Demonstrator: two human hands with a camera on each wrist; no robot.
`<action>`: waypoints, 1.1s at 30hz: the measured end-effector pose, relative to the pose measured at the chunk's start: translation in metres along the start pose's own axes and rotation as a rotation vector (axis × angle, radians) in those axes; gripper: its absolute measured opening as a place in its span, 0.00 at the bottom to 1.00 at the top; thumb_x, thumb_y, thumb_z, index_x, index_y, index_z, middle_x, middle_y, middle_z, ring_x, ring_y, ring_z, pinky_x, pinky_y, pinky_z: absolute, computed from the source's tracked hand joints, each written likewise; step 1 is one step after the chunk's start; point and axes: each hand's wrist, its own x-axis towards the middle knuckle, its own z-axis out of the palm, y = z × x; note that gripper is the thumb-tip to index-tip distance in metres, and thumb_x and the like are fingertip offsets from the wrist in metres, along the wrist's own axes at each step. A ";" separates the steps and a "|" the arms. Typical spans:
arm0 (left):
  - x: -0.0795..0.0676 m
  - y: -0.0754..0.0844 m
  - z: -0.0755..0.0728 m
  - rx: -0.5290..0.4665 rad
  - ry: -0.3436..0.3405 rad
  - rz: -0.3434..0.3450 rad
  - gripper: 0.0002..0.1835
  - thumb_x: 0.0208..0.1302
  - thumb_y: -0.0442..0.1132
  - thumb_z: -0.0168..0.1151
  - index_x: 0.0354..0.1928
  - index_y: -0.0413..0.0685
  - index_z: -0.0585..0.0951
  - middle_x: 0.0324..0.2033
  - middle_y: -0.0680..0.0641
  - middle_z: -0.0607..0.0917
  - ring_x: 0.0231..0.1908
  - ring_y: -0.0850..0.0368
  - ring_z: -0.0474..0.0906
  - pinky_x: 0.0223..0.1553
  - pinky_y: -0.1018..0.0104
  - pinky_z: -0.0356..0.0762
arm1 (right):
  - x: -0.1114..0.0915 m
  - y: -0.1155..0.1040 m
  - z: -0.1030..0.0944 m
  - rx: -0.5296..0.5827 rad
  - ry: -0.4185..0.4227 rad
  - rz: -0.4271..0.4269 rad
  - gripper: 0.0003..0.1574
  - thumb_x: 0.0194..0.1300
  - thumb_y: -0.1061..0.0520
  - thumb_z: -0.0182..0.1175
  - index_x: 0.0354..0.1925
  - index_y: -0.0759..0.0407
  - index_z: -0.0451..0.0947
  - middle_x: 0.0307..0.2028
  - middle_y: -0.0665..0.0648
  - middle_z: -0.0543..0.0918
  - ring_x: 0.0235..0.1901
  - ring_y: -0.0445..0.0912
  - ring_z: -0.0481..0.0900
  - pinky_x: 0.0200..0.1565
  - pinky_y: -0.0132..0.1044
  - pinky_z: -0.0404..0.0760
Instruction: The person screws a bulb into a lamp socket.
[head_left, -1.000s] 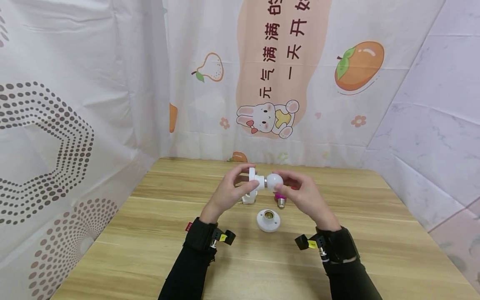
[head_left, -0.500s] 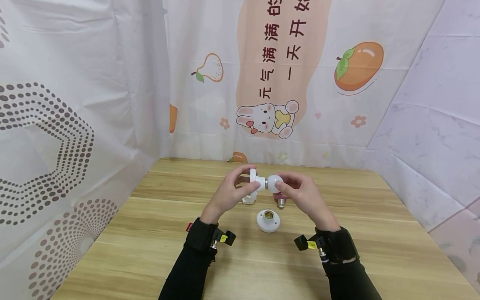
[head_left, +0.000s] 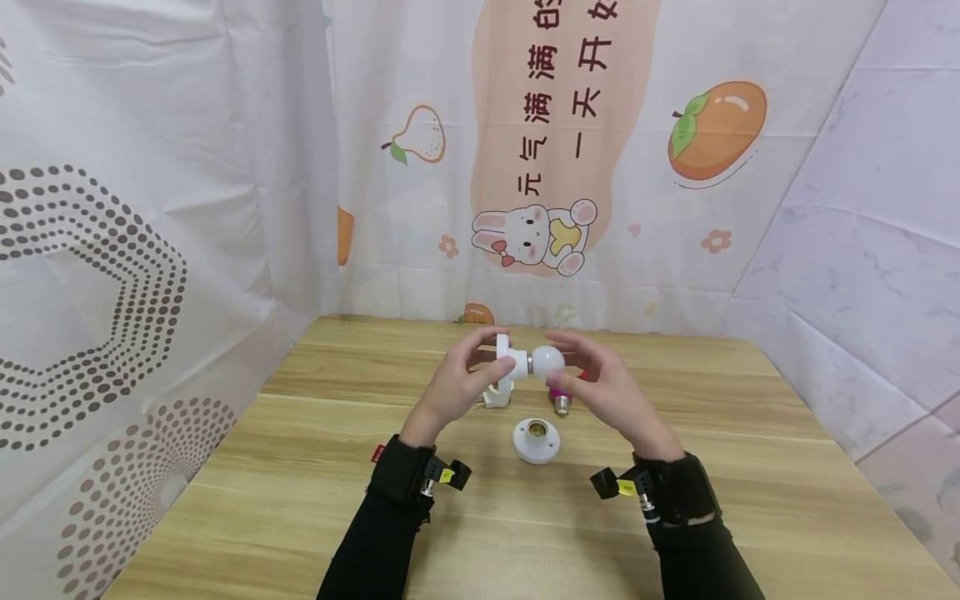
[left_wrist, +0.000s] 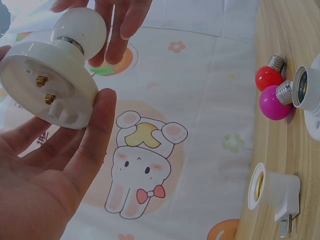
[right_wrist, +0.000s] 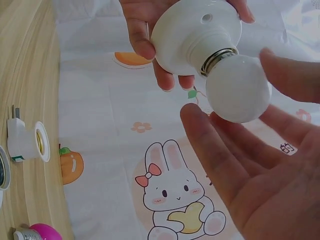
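My left hand (head_left: pixel 456 385) grips a round white lamp holder (left_wrist: pixel 47 85) by its base rim, tilted sideways above the table. Two brass screws show on the underside in the left wrist view. A white light bulb (right_wrist: pixel 239 89) sits in the holder's socket, with a strip of its metal screw thread visible at the mouth. Around the bulb, my right hand (head_left: pixel 611 392) has its fingers loosely spread. In the right wrist view the thumb is close to the glass and the fingers lie below it; whether any fingertip touches it I cannot tell.
On the wooden table (head_left: pixel 300 500) a second round lamp holder (head_left: pixel 536 442) stands upright. Behind it lie a plug-in socket (head_left: pixel 495 397), a magenta bulb (head_left: pixel 560 403) and a red bulb (left_wrist: pixel 268 79). Printed curtains (head_left: pixel 405 283) hang beyond the table.
My right fingers pinched the bulb half a second ago and are now spread wider around it. The lamp holder and bulb have shifted slightly left; the left hand keeps its grip.
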 end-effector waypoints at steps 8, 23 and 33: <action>0.000 0.001 0.000 0.002 0.000 -0.015 0.30 0.69 0.52 0.61 0.68 0.45 0.73 0.55 0.41 0.79 0.53 0.43 0.80 0.47 0.53 0.82 | 0.000 -0.001 0.001 0.059 -0.041 -0.112 0.31 0.62 0.73 0.67 0.62 0.64 0.74 0.59 0.63 0.77 0.50 0.51 0.82 0.45 0.47 0.86; 0.000 -0.002 -0.001 0.005 -0.011 0.001 0.30 0.69 0.52 0.63 0.68 0.45 0.73 0.57 0.37 0.78 0.52 0.45 0.81 0.47 0.54 0.82 | -0.001 -0.002 0.001 0.035 -0.023 -0.064 0.29 0.62 0.71 0.67 0.62 0.65 0.76 0.54 0.66 0.81 0.36 0.51 0.86 0.34 0.43 0.88; 0.000 0.000 -0.002 -0.003 -0.013 -0.004 0.32 0.67 0.53 0.65 0.68 0.45 0.73 0.56 0.40 0.79 0.52 0.44 0.81 0.45 0.53 0.83 | -0.001 -0.001 0.000 -0.006 0.002 -0.051 0.27 0.65 0.67 0.67 0.62 0.64 0.78 0.52 0.64 0.83 0.37 0.52 0.86 0.34 0.38 0.86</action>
